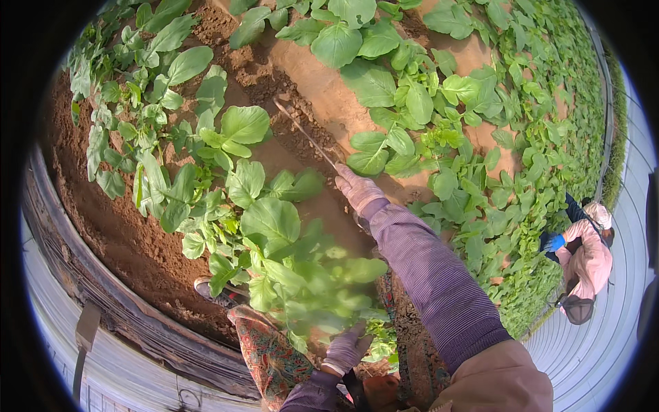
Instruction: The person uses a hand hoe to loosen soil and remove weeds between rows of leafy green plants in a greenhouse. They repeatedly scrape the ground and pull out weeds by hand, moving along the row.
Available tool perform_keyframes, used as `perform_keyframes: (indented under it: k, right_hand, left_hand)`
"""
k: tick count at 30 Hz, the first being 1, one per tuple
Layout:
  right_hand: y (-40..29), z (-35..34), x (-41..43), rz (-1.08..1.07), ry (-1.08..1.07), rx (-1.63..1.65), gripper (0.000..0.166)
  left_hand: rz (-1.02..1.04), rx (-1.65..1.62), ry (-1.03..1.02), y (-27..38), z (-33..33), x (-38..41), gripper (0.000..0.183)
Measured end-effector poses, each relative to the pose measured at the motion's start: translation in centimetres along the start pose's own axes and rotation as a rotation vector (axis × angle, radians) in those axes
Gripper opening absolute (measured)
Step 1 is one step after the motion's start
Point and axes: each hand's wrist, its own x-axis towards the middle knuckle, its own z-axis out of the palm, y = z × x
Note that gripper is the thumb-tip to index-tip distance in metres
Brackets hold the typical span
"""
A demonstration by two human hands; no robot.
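My right hand [358,189], in a pale work glove, is closed around the near end of a thin rod-like tool [308,135]. The tool's far end rests at the loose soil between two rows of leafy plants. My left hand [348,349], gloved too, is low in the view beside a leafy green plant [309,280] whose leaves are blurred. The fingers look bent around something at the plant's base, but what they hold, if anything, cannot be made out. Broad-leaved plants [273,221] stand just left of the tool, and others [381,149] to its right.
A person [584,252] in a pink top and a blue glove crouches among the plants at the far right. Bare brown soil [118,247] runs along the left, beside a dark ridged border [154,329]. My shoe [206,289] stands on the soil near the plants.
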Motion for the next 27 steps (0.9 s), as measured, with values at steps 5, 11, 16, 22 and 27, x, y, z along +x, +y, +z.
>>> perform_keyframes:
  k: [5,11,16,22,27]
  right_hand:
    - [9.4,0.3,-15.5,0.278,-0.116,-0.158,0.039]
    - [7.6,-0.4,-15.6,0.329,-0.135,-0.099,0.043]
    - [-3.3,-1.8,-1.7,-0.042,-0.042,0.182,0.05]
    - [-6.3,-2.2,5.8,-0.123,-0.042,-0.08,0.048]
    - [3.1,0.4,-8.1,0.147,-0.107,-0.167,0.048]
  left_hand:
    - [-0.054,-0.036,-0.026,-0.2,0.2,0.0,0.043]
    - [-0.049,-0.029,-0.036,-0.2,0.2,0.1,0.046]
    - [0.004,-0.047,0.0,-0.4,0.4,0.0,0.044]
    - [-0.039,-0.09,-0.008,-0.1,0.2,0.2,0.044]
    - [0.008,-0.026,0.01,0.3,0.1,0.3,0.042]
